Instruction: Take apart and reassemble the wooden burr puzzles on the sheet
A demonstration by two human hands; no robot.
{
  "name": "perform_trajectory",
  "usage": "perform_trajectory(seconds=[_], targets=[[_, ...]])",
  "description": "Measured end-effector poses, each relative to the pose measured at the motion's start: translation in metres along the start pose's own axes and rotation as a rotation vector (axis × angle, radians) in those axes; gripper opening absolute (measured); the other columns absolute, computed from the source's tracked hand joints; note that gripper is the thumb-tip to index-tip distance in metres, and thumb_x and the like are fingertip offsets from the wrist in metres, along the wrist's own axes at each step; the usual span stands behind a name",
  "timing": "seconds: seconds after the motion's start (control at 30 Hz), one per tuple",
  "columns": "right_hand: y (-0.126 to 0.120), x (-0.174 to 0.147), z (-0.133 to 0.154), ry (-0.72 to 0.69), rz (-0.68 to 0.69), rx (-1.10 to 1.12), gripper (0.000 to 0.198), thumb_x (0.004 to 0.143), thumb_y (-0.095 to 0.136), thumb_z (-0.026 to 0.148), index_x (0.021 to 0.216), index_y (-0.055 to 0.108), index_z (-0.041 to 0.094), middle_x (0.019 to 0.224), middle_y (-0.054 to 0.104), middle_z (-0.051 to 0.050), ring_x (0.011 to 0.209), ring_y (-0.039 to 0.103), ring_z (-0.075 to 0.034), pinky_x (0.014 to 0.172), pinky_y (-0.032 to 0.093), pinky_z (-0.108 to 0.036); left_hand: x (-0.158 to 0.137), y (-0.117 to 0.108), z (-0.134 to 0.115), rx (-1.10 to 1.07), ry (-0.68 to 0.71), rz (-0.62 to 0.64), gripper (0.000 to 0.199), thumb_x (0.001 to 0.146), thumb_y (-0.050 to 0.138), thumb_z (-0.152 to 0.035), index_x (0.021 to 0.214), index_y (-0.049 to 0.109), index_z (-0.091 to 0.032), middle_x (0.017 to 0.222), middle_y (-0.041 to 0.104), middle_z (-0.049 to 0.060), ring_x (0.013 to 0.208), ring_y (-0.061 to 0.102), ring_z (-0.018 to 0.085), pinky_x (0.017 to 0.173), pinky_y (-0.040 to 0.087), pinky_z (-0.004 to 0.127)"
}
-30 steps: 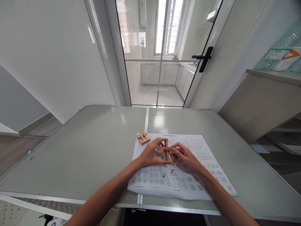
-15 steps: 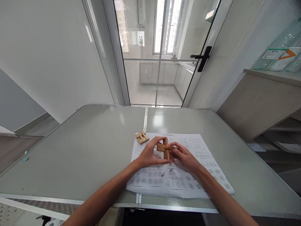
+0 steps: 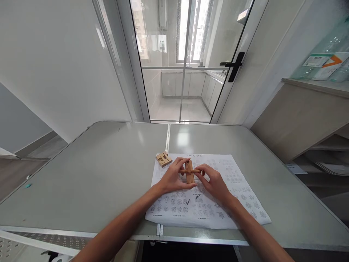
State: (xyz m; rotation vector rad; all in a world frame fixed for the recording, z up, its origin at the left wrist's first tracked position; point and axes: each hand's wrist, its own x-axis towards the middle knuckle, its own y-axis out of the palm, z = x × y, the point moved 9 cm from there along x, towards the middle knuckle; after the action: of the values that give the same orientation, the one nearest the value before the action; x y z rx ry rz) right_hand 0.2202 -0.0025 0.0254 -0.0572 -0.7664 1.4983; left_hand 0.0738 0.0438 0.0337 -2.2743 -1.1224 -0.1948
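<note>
A brown wooden interlocking puzzle (image 3: 189,176) is held up over the printed sheet, its flat block upright with a rod crossing it. My left hand (image 3: 174,176) clasps the block, thumb at the bottom end and fingers at the top. From the other side, my right hand (image 3: 214,180) pinches the right end of the crossing rod, where a rounded knob shows by the fingers. Under both hands lies the white sheet (image 3: 174,216), covered with rows of small line drawings and a few dark pen marks.
A lighter wooden puzzle of flat slats (image 3: 164,159) rests at the sheet's top left corner. The grey table (image 3: 109,174) has a metal seam down its middle. Beyond it stands a glass door with a black handle (image 3: 236,67). Plastic bottles (image 3: 324,65) stand on a shelf at right.
The brown puzzle has turned in my hands, so its block now shows its broad face and the rod lies level. My right hand has shifted slightly along with it.
</note>
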Motion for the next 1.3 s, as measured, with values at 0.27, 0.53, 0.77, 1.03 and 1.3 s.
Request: perform_trajectory(seconds=[0.27, 0.53, 0.77, 1.03, 1.3], targets=[[0.0, -0.002, -0.008, 0.102, 0.014, 0.042, 0.024, 0.105, 0.056, 0.046, 0.101, 0.067, 0.025, 0.093, 0.073, -0.007, 0.081, 0.063, -0.026, 0.074, 0.049, -0.039, 0.002, -0.001, 0.002, 0.116, -0.04, 0.028, 0.089, 0.067, 0.094, -0.055, 0.142, 0.058, -0.023, 0.136, 0.064, 0.014, 0.12, 0.066, 0.033, 0.1, 0.059, 0.05], [-0.003, -0.001, -0.019, 0.182, -0.022, 0.219, 0.028, 0.102, 0.062, 0.052, 0.108, 0.066, 0.025, 0.098, 0.076, -0.007, 0.092, 0.072, -0.028, 0.086, 0.054, -0.041, 0.003, -0.008, 0.001, 0.002, -0.101, -0.013, 0.08, 0.069, 0.094, -0.049, 0.138, 0.063, -0.023, 0.137, 0.068, 0.013, 0.123, 0.067, 0.033, 0.107, 0.054, 0.05], [-0.002, -0.001, -0.015, 0.177, -0.025, 0.247, 0.026, 0.102, 0.063, 0.05, 0.106, 0.065, 0.025, 0.096, 0.077, -0.008, 0.092, 0.074, -0.029, 0.086, 0.055, -0.043, 0.003, -0.008, 0.0, -0.04, -0.129, -0.021, 0.076, 0.069, 0.094, -0.048, 0.134, 0.065, -0.023, 0.134, 0.07, 0.012, 0.12, 0.068, 0.033, 0.107, 0.055, 0.05], [-0.009, 0.003, -0.008, 0.178, -0.058, 0.258, 0.027, 0.101, 0.064, 0.051, 0.103, 0.064, 0.025, 0.088, 0.075, -0.006, 0.08, 0.072, -0.025, 0.081, 0.056, -0.041, 0.006, -0.012, 0.012, -0.063, -0.166, -0.039, 0.075, 0.071, 0.093, -0.043, 0.138, 0.064, -0.025, 0.139, 0.069, 0.01, 0.128, 0.065, 0.034, 0.111, 0.052, 0.048], [-0.008, 0.0, -0.007, 0.135, -0.044, 0.239, 0.026, 0.102, 0.063, 0.049, 0.103, 0.063, 0.023, 0.083, 0.074, -0.004, 0.072, 0.071, -0.022, 0.074, 0.057, -0.038, 0.002, -0.004, 0.027, -0.155, -0.246, 0.051, 0.072, 0.074, 0.091, -0.043, 0.139, 0.063, -0.027, 0.139, 0.069, 0.01, 0.127, 0.066, 0.033, 0.111, 0.05, 0.049]])
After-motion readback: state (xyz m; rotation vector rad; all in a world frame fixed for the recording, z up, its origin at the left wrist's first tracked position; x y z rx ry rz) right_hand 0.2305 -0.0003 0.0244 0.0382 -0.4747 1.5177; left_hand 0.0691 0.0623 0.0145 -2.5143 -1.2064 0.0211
